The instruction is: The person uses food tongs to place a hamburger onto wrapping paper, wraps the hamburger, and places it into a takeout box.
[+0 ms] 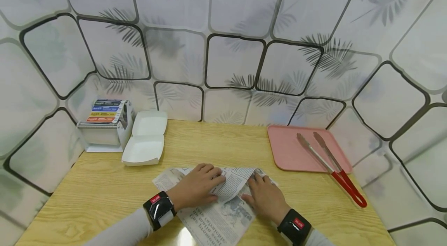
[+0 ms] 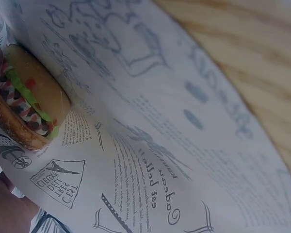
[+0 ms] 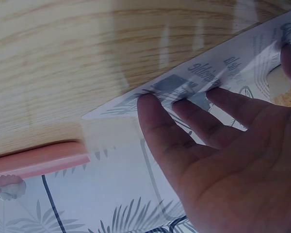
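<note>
A newsprint-patterned sheet of wrapping paper [image 1: 213, 224] lies on the table, its far part folded over. In the left wrist view a hamburger [image 2: 39, 94] with lettuce and a pale bun sits within the paper's fold; the head view hides it. My left hand [image 1: 197, 186] is over the folded part with bent fingers, gripping the paper around the hamburger. At the paper's right side is my right hand [image 1: 267, 197], its fingers extended and touching the paper's edge. The right wrist view shows those fingers [image 3: 160, 126] spread along the sheet, with a bit of bun near the thumb side.
At the back right, red-handled tongs [image 1: 343, 184] lie across a pink tray [image 1: 286, 153]. An opened white takeout box [image 1: 144, 147] stands at the back left, beside a dispenser [image 1: 104, 125] with colored labels. A patterned curtain [image 1: 230, 63] closes off the table's back.
</note>
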`<state>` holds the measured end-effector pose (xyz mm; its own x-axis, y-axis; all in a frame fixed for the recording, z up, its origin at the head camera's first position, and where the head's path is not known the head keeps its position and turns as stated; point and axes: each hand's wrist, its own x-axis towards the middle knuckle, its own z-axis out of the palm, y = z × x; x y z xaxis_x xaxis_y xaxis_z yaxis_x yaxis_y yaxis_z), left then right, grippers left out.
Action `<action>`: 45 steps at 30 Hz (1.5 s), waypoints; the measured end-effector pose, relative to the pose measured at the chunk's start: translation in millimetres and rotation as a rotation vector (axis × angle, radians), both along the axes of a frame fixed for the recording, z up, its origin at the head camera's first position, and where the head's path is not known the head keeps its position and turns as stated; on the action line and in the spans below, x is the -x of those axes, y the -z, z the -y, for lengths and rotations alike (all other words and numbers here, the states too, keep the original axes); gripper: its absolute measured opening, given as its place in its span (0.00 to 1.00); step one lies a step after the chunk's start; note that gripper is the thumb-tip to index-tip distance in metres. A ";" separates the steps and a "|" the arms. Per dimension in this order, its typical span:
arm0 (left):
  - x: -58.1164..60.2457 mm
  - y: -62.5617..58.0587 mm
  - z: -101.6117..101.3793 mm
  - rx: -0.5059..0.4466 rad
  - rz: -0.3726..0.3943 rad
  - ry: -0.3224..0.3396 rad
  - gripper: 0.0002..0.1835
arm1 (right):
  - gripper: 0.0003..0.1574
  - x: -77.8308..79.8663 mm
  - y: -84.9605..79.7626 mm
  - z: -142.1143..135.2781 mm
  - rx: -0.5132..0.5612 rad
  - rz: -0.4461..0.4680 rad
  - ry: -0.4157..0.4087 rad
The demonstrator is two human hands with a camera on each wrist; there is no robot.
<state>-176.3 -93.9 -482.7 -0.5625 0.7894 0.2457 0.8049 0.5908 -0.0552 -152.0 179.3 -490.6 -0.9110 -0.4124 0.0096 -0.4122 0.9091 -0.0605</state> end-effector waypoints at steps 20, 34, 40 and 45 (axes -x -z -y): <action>-1.5 3.4 -3.9 0.012 -0.024 0.003 0.31 | 0.24 -40.1 -26.0 17.5 -0.096 -0.043 -0.320; -1.1 5.1 -4.1 -0.001 -0.037 0.015 0.29 | 0.23 -66.7 -8.1 39.3 -0.022 -0.070 -0.838; -0.8 6.0 -3.7 0.000 -0.056 0.019 0.30 | 0.22 -64.1 -6.9 40.8 -0.079 -0.164 -0.862; -0.4 5.4 -2.5 0.008 -0.071 0.024 0.30 | 0.24 -61.7 -3.2 39.8 -0.103 -0.240 -0.826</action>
<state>-175.9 -91.4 -488.2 -0.5243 0.8048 0.2781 0.8130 0.5703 -0.1174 -90.4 139.5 -487.4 -0.2977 -0.9504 0.0897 -0.9339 0.3094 0.1789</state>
